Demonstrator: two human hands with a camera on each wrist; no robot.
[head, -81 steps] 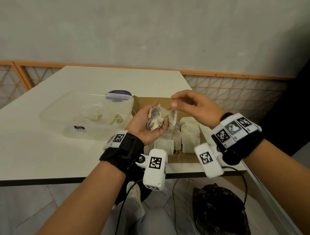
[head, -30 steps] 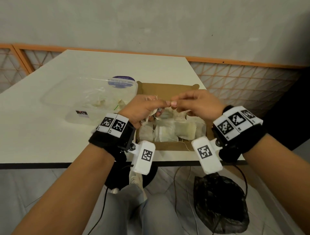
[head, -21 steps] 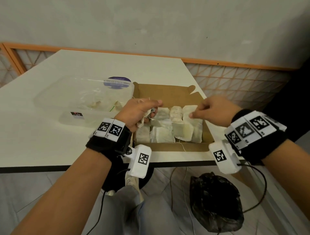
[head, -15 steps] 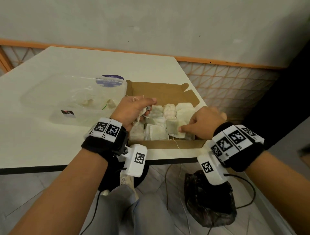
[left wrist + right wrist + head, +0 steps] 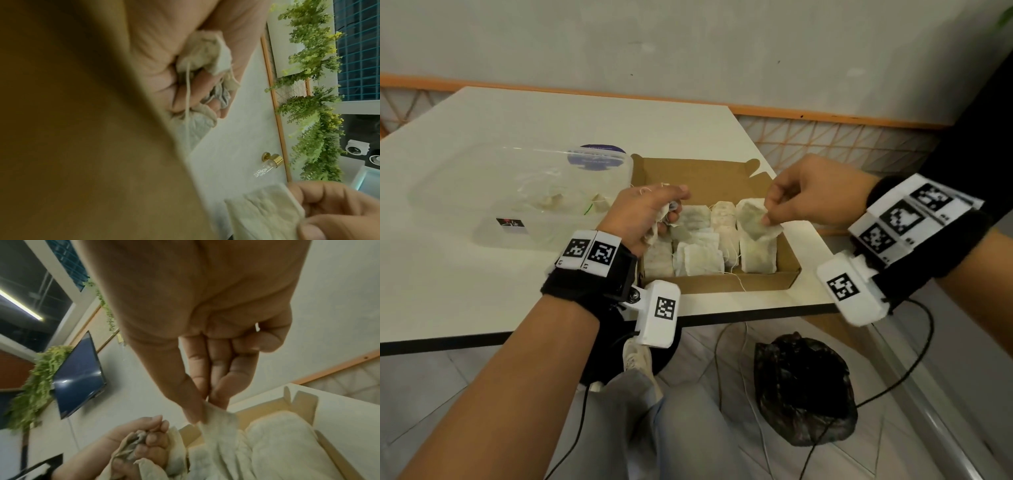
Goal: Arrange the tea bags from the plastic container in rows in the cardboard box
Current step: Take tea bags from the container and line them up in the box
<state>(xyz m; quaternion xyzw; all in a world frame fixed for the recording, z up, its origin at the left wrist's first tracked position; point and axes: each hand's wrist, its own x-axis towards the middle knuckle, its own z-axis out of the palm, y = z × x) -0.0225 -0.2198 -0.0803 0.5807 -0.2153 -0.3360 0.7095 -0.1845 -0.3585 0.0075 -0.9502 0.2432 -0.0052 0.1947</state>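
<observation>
A brown cardboard box (image 5: pixel 722 286) sits at the table's front edge with several pale tea bags (image 5: pixel 700 262) lying in rows inside. My left hand (image 5: pixel 645 214) hovers over the box's left side and grips a crumpled bunch of tea bags (image 5: pixel 202 53) with strings dangling. My right hand (image 5: pixel 774 214) is above the box's right side and pinches one flat tea bag (image 5: pixel 755 222) by its corner between thumb and forefinger (image 5: pixel 195 402). The clear plastic container (image 5: pixel 517 195), left of the box, holds a few more bags.
The white table (image 5: pixel 465 287) ends just in front of the box. Below it are a black plastic bag (image 5: pixel 803 389) on the floor, loose cables and my knees. A wall with an orange rail runs behind.
My right hand went down into the box's front right, then rose with one flat tea bag pinched. My left hand stayed over the box's left side, gripping its bunch.
</observation>
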